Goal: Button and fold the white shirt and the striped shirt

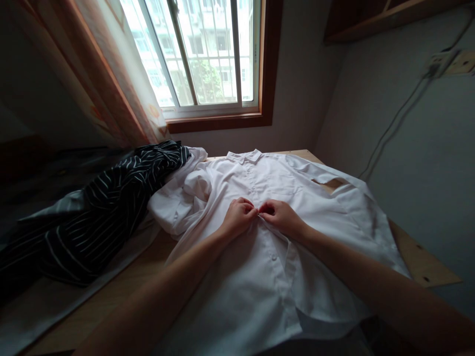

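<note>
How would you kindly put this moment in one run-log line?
left hand: pinching white shirt front; right hand: pinching front close by; shirt: spread on wooden table; striped garment: heaped at left

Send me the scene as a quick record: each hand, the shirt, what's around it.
Left hand: fingers pinched at the shirt's front edge
Right hand: fingers pinched at the same spot, close beside the left
Shirt: white, spread front up, collar toward the window
Button: showing on the front strip, nearer the person than the hands
Surface: wooden table
Left of shirt: striped cloth, dark and heaped
Unclear: what exactly the fingertips grip
</note>
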